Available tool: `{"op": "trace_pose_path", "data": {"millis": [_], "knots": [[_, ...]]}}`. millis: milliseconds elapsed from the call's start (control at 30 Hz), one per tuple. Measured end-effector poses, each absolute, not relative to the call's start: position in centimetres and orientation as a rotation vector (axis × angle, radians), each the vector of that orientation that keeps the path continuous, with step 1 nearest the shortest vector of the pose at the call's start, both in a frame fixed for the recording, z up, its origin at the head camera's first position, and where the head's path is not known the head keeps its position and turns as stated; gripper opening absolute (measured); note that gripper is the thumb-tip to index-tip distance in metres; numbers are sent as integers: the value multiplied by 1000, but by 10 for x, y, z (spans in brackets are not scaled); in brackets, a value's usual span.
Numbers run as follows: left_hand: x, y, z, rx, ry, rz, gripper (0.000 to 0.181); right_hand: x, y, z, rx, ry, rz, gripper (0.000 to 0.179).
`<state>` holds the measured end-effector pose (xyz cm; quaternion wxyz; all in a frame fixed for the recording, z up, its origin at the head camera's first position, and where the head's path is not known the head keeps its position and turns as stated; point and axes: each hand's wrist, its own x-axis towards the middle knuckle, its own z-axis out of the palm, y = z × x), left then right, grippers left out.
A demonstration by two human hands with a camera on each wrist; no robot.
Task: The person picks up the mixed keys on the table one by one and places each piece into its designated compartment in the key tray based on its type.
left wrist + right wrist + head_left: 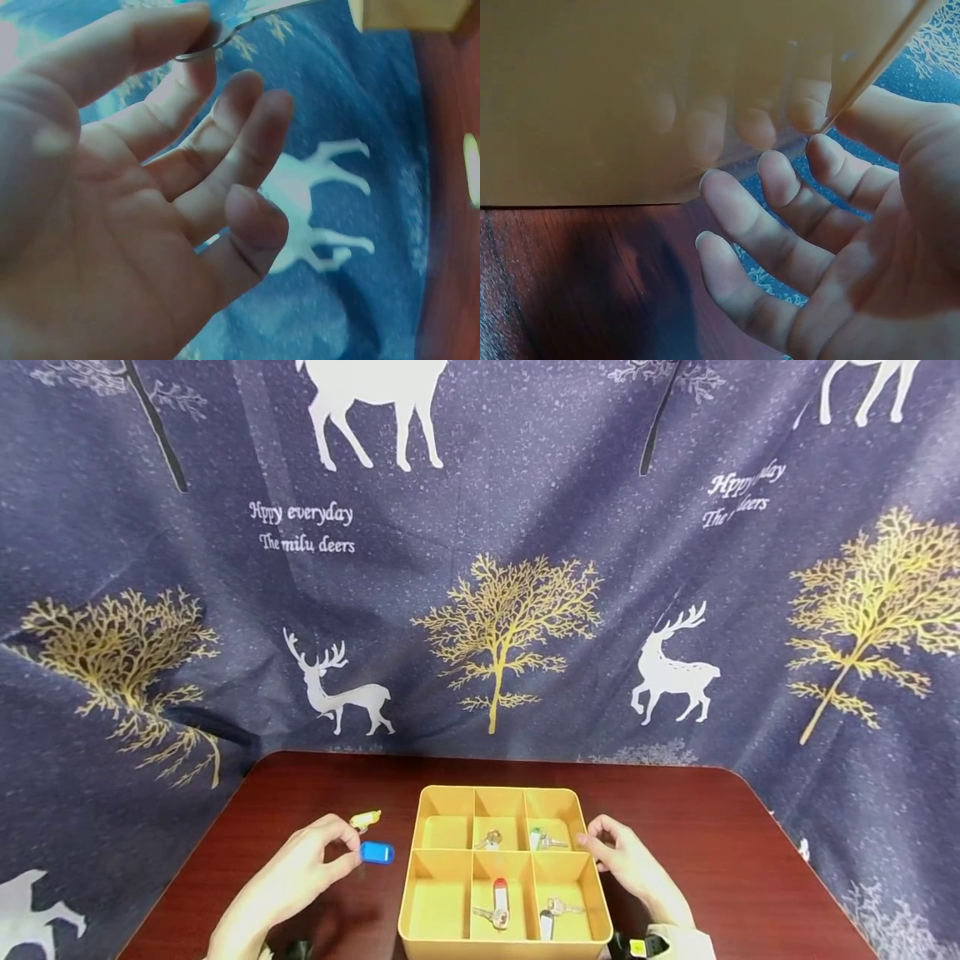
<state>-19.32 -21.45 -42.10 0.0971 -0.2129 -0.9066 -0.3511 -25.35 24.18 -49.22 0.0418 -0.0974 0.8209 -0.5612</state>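
My left hand (pixel 300 868), left of the box, pinches a key with a blue key tag (pixel 377 852) between thumb and forefinger. In the left wrist view the key's metal (pixel 247 25) sticks out from the fingertips. A yellow-tagged key (pixel 365 819) lies on the table just beyond that hand. My right hand (pixel 626 860) holds the right wall of a yellow divided box (pixel 504 949), thumb and forefinger at its rim. Inside are a red-tagged key (pixel 500 893), a green-tagged key (pixel 536 837), a black-tagged key (pixel 547 925) and a key (pixel 491 839) in the back middle compartment.
The box stands on a dark red table (pixel 322 777) with rounded far corners. Behind and beside it hangs a dark blue cloth (pixel 450 510) printed with deer and trees. The box's back left and front left compartments show bare floors.
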Motion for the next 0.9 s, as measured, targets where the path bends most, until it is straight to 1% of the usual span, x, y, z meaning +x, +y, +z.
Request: {"op": "trace_pose_path", "data": {"millis": [200, 300, 467, 533, 700, 900], "knots": [[-196, -185, -417, -734, -2623, -1053, 20, -255, 243, -490, -278, 2517, -1724, 20], [-197, -173, -420, -778, -2610, -1055, 21, -250, 241, -483, -291, 2524, -1703, 18], [-196, -158, -429, -840, -2578, -1058, 21, -252, 241, -486, -349, 2519, -1686, 17], [-198, -153, -431, -826, -2598, -1047, 22, -255, 244, -495, -342, 2519, -1699, 18], [-203, -140, -437, -789, -2665, -1016, 23, -254, 245, -496, -311, 2536, -1713, 19], [-205, -129, -449, -839, -2575, -822, 23, -254, 244, -496, -340, 2543, -1696, 22]]}}
